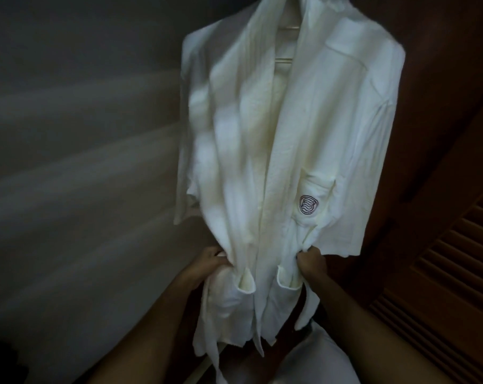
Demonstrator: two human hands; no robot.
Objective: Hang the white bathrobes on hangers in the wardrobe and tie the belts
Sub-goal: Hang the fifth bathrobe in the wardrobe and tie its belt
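At waist height, left hand (213, 259) and right hand (310, 262) each grip the belt (313, 231), fingers curled, either side of the hanging robe (284, 134), forearms reaching up.

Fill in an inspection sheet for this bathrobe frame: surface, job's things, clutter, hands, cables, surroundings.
Surface: nothing seen; no table or shelf in view.
Job's things: white bathrobe hangs on a hanger, front open; belt dangles untied; logo pocket.
Clutter: nothing seen.
Hands: left hand grips fabric at the robe's waist; right hand grips the other side at the waist.
Cables: nothing seen.
Surroundings: dim; plain wall on the left, louvred wooden door on the right.
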